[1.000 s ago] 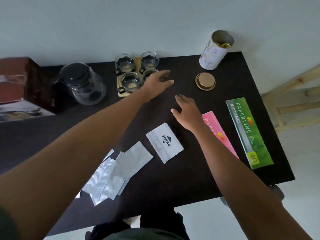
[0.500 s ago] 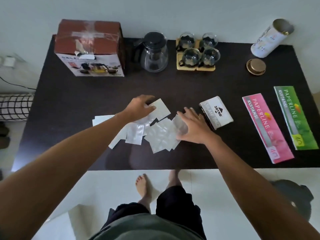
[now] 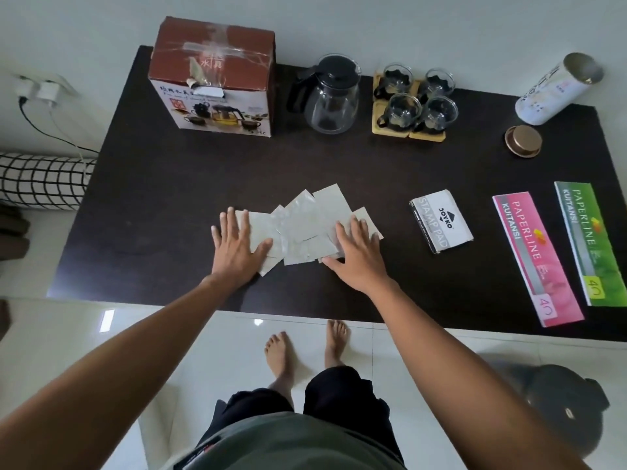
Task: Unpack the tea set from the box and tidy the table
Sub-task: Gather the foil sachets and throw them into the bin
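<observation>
Several silver sachets (image 3: 307,228) lie bunched in the middle of the dark table (image 3: 169,184). My left hand (image 3: 237,247) lies flat on their left end, fingers straight. My right hand (image 3: 356,252) presses flat on their right end. The brown tea set box (image 3: 212,79) stands at the back left. Beside it are the glass teapot (image 3: 330,96) with a black lid and several glass cups on a wooden tray (image 3: 415,103).
A white stamp pad box (image 3: 441,220) lies right of the sachets. Pink (image 3: 536,257) and green (image 3: 592,242) receipt books lie at the right edge. A white tin (image 3: 556,89) stands at the back right, with its gold lid (image 3: 522,140) in front of it. A black bag (image 3: 556,415) sits on the floor.
Both hands came back from near the cups to the sachets, then spread flat on either end of the pile, which is now pushed closer together. My view shifted left and back.
</observation>
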